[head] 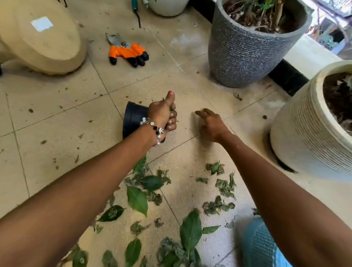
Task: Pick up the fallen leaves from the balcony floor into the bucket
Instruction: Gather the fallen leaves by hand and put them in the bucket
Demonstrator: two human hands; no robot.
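Several green and wilted leaves (151, 196) lie scattered on the beige tiled floor near the bottom of the view. A small black bucket (133, 119) lies tipped on its side in the middle of the floor. My left hand (164, 115) is a fist gripping a bunch of leaves, thumb up, just right of the bucket. My right hand (210, 123) hovers low over bare tile to the right, its fingers spread and relaxed, holding nothing.
A grey planter (246, 49) and a cream ribbed planter (311, 136) stand at the right. An overturned beige pot (42, 36) lies at the top left. An orange and black glove (128, 53) with pruning shears lies beyond the bucket. A blue mesh shoe (259, 248) is at the bottom.
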